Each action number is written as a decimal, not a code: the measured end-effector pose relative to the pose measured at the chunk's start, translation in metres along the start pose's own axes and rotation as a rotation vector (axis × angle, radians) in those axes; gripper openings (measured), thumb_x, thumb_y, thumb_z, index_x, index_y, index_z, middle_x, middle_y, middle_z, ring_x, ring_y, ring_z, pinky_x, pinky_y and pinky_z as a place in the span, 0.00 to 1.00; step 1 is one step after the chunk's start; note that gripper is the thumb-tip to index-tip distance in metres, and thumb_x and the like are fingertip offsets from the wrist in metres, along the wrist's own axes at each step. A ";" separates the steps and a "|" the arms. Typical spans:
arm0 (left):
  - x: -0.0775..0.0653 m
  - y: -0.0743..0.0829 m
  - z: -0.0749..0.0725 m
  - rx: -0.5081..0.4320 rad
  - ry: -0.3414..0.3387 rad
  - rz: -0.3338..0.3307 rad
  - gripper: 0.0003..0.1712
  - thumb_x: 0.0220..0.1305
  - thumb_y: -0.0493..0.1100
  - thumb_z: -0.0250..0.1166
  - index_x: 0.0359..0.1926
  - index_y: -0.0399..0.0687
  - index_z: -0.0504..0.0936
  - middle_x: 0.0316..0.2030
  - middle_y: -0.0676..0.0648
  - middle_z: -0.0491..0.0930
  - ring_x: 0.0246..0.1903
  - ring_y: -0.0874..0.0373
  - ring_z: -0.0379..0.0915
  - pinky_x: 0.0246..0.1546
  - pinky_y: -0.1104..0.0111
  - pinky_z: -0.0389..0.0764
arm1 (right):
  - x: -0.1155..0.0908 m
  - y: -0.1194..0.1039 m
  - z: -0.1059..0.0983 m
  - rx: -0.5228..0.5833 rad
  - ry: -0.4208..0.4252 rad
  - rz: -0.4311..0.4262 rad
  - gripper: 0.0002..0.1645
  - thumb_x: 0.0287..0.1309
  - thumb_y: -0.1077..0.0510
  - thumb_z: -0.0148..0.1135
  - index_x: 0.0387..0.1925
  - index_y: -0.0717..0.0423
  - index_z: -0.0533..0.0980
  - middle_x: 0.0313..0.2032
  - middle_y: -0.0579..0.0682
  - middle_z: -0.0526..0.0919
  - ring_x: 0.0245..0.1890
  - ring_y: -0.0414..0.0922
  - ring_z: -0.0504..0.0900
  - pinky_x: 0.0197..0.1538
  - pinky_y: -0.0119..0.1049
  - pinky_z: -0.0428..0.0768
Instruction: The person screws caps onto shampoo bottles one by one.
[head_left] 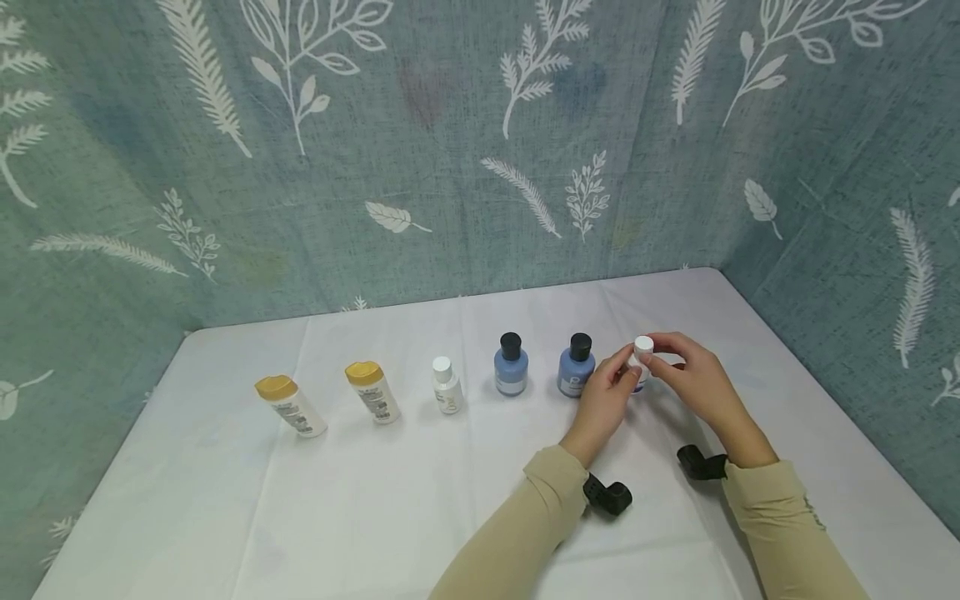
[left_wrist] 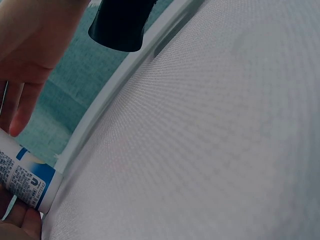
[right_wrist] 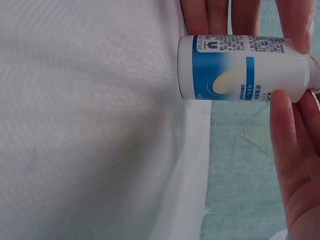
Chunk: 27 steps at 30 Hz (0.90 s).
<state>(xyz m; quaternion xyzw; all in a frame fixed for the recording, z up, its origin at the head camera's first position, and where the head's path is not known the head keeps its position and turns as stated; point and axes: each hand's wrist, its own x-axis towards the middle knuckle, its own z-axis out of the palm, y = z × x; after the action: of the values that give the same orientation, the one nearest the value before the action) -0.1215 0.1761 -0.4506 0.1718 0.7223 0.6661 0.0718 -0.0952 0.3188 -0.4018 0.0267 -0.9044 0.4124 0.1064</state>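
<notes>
A small white bottle with a blue-banded, printed label and a white cap is upright near the right end of the bottle row. Its base is at the cloth; I cannot tell whether it quite touches. My right hand grips it near the cap and shoulder, thumb at the front. Lower on the other side, my left hand holds the bottle between thumb and fingers. In the left wrist view, the bottle appears at the left edge, partly covered by fingers. Just left of my left hand is a blue bottle with a black cap.
To the left along the white-covered table stand another blue bottle, a white bottle and two yellow-capped white bottles, one nearer and one at the far left. Patterned green-blue fabric surrounds the table's back and sides.
</notes>
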 end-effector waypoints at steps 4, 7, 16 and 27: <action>0.001 -0.001 0.000 -0.006 -0.001 0.000 0.22 0.64 0.51 0.53 0.59 0.63 0.68 0.46 0.58 0.72 0.44 0.69 0.66 0.46 0.74 0.69 | 0.000 -0.001 0.000 -0.008 0.009 0.008 0.29 0.57 0.42 0.53 0.54 0.56 0.70 0.50 0.54 0.73 0.51 0.52 0.69 0.45 0.52 0.71; 0.000 -0.001 0.000 -0.015 -0.005 0.001 0.22 0.64 0.50 0.53 0.59 0.63 0.68 0.48 0.58 0.71 0.47 0.69 0.66 0.48 0.74 0.68 | 0.000 -0.002 0.001 -0.014 0.017 0.006 0.29 0.57 0.42 0.53 0.54 0.56 0.71 0.49 0.54 0.74 0.51 0.51 0.70 0.45 0.52 0.71; -0.001 0.003 -0.001 -0.025 -0.010 -0.010 0.22 0.65 0.47 0.53 0.60 0.60 0.68 0.52 0.54 0.70 0.51 0.67 0.64 0.50 0.74 0.66 | -0.001 -0.002 0.002 -0.005 0.039 -0.001 0.28 0.57 0.43 0.55 0.54 0.54 0.70 0.47 0.53 0.75 0.46 0.50 0.73 0.43 0.49 0.73; -0.015 0.036 -0.009 -0.034 -0.020 -0.013 0.22 0.65 0.41 0.52 0.60 0.48 0.67 0.53 0.46 0.70 0.53 0.62 0.65 0.50 0.74 0.66 | 0.000 -0.001 0.002 -0.008 0.035 -0.035 0.26 0.58 0.46 0.55 0.55 0.52 0.69 0.48 0.51 0.75 0.44 0.45 0.75 0.37 0.35 0.76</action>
<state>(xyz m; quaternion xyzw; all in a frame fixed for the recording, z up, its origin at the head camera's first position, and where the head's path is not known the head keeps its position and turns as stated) -0.1049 0.1646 -0.4160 0.1723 0.7112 0.6761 0.0864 -0.0952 0.3162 -0.4025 0.0347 -0.9035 0.4071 0.1297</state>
